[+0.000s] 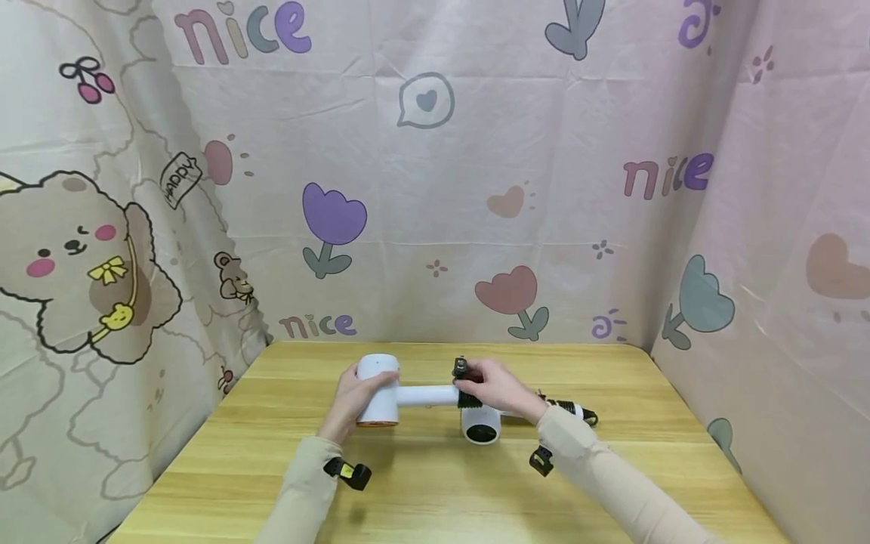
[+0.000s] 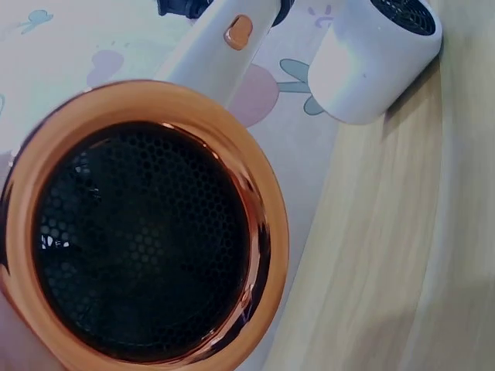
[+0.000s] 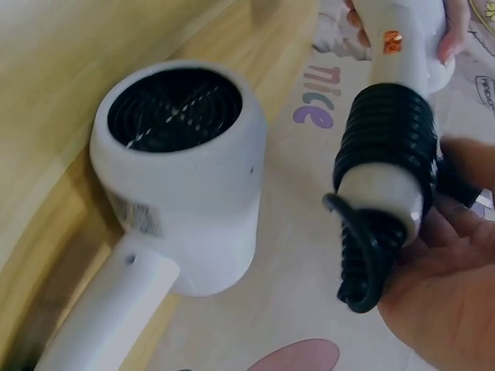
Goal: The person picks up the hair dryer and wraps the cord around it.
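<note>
A white hair dryer (image 1: pixel 377 364) with a copper-coloured rim (image 2: pixel 267 232) is held above the table. My left hand (image 1: pixel 349 398) grips its barrel from the side. At the handle's far end, my right hand (image 1: pixel 501 389) holds the black power cord (image 3: pixel 387 131), which is wound in coils round the handle. A black plug (image 1: pixel 461 367) sticks up by the right fingertips. Below the right hand, a second white hair dryer (image 1: pixel 481 420) rests on the table, its dark round grille (image 3: pixel 174 112) showing. The right forearm hides part of its handle.
The wooden table (image 1: pixel 421 491) runs back to a patterned cloth (image 1: pixel 421 189) that hangs behind and at both sides. The second dryer's handle end (image 1: pixel 578 412), wrapped in black cord, points right.
</note>
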A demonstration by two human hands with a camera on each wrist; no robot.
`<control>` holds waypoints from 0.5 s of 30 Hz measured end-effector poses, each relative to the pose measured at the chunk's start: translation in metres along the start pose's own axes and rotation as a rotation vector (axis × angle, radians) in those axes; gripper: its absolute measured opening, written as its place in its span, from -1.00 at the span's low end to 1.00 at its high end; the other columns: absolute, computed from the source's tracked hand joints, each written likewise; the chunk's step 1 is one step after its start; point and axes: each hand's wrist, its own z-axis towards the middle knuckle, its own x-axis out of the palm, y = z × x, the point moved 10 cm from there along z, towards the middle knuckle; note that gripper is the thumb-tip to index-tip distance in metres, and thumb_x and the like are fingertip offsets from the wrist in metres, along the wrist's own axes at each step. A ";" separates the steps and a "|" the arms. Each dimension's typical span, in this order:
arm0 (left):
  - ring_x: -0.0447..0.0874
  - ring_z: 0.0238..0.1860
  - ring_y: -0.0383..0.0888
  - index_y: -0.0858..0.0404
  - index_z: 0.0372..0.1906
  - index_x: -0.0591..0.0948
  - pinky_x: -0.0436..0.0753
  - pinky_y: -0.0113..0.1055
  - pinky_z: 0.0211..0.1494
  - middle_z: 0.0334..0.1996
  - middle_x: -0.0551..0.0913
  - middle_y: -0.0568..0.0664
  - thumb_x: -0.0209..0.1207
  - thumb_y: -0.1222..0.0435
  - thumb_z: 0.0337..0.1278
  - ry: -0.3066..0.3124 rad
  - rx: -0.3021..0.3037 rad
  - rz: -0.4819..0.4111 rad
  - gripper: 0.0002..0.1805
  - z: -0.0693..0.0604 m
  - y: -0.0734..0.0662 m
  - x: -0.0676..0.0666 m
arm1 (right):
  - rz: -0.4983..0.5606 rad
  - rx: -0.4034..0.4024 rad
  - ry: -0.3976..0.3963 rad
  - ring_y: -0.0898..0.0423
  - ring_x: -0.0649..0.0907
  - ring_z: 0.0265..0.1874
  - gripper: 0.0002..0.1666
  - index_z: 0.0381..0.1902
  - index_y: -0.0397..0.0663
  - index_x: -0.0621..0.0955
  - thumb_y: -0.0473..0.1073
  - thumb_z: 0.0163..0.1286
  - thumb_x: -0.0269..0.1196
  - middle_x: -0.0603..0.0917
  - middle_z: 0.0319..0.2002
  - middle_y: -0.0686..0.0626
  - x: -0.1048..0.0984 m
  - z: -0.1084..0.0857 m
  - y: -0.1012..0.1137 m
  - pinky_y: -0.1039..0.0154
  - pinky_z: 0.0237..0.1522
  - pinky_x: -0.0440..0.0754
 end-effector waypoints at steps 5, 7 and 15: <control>0.66 -0.23 -0.01 0.27 0.30 0.36 0.73 -0.19 -0.24 0.04 0.56 0.26 0.47 -0.03 -0.15 -0.003 -0.027 0.000 -0.09 0.001 0.006 -0.009 | -0.104 -0.063 -0.012 0.17 0.66 -0.20 -0.53 0.00 -0.07 0.57 -0.04 0.18 0.44 0.72 -0.17 0.05 0.013 0.000 0.007 0.21 -0.11 0.64; 0.66 -0.22 -0.01 0.26 0.33 0.33 0.74 -0.18 -0.24 0.05 0.55 0.26 0.47 -0.06 -0.17 -0.004 -0.040 0.005 -0.05 0.002 0.009 -0.012 | -0.136 -0.086 -0.020 0.14 0.65 -0.20 -0.46 0.02 -0.09 0.54 -0.06 0.13 0.47 0.70 -0.18 0.04 0.018 0.001 0.009 0.20 -0.13 0.63; 0.68 -0.25 -0.01 0.26 0.35 0.30 0.75 -0.15 -0.24 0.07 0.55 0.28 0.46 -0.07 -0.16 0.014 -0.070 -0.007 -0.02 0.007 0.020 -0.026 | -0.200 -0.118 -0.031 0.11 0.62 -0.13 -0.40 0.06 -0.08 0.52 -0.11 0.09 0.50 0.64 -0.15 0.04 0.035 0.007 0.012 0.15 0.00 0.62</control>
